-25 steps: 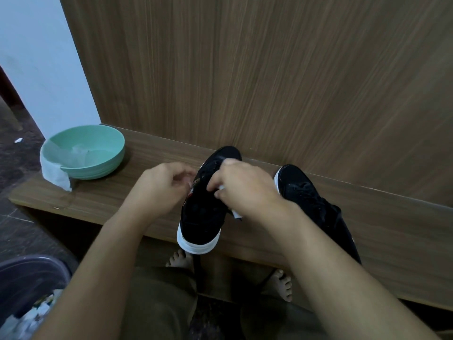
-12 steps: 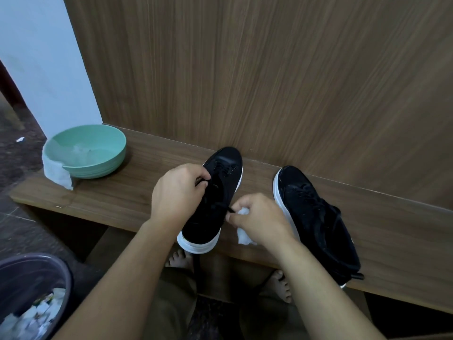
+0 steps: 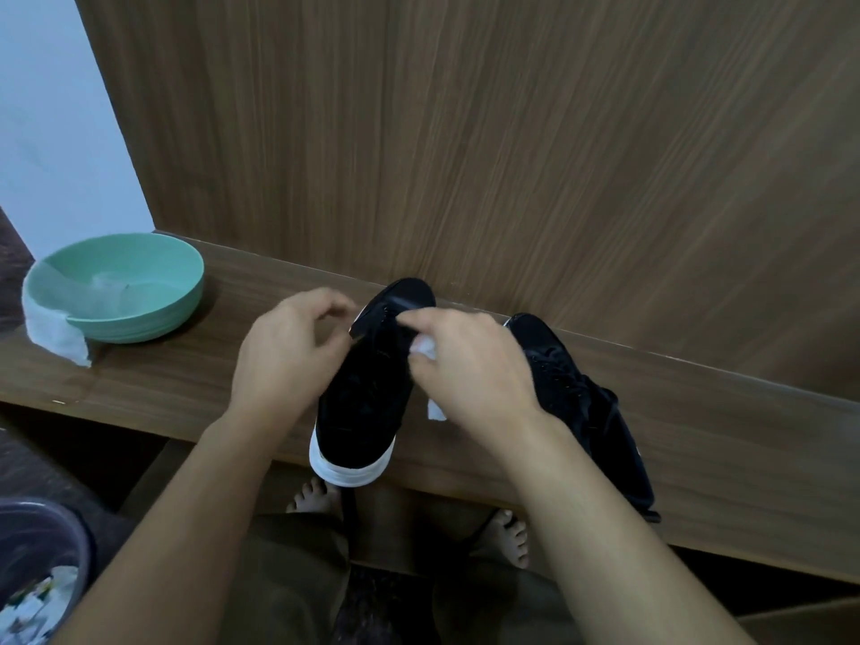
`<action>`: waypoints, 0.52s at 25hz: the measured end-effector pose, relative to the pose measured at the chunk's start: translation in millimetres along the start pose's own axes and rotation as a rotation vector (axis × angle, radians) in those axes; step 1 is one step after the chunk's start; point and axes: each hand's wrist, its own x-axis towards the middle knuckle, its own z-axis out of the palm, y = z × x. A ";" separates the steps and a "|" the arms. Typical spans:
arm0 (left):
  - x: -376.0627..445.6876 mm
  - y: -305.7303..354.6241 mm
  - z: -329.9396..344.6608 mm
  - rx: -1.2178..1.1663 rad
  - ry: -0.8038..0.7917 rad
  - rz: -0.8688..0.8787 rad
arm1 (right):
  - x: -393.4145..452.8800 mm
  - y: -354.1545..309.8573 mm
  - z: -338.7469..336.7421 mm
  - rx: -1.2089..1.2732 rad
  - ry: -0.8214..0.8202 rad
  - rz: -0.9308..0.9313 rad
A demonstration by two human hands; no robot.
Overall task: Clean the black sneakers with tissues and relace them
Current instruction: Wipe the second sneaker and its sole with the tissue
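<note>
Nearest, bottom left: dark bin (image 3: pixel 44 565) with white scraps inside. Bare feet on the floor under the shelf edge, below the hands.

Left hand (image 3: pixel 284 360) hovers at the left side of the left sneaker (image 3: pixel 367 388), fingers curled with thumb and fingertips pinched together at the lace area; what it pinches is too blurred to tell, maybe a lace end. Right hand (image 3: pixel 474 370) sits over the sneaker's right side, fingers curled round a white tissue (image 3: pixel 426 358), one wad peeking at the fingertips, another bit sticking out under the palm. Its fingertips also seem to pinch a black lace; motion blur, not sure.

Left sneaker stands on the wooden shelf (image 3: pixel 698 430) between both hands, white heel sole overhanging the near edge, toe toward the wood panel. A black lace hangs down from the heel.

Right sneaker (image 3: pixel 581 393) lies just right of the right hand, on the shelf, angled.

Far left of the left hand: green bowl (image 3: pixel 116 286) on the shelf, wet tissue (image 3: pixel 58 332) draped over its rim.
</note>
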 end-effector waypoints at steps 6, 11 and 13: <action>24.0 -2.0 23.9 -0.034 -0.264 0.092 | -27.4 8.0 6.0 0.249 -0.088 -0.007; 15.7 3.8 13.7 0.100 -0.114 0.106 | -56.1 29.3 15.4 0.530 0.064 0.211; 10.6 3.0 -0.7 0.152 -0.188 0.099 | -69.9 37.4 21.2 0.632 0.078 0.291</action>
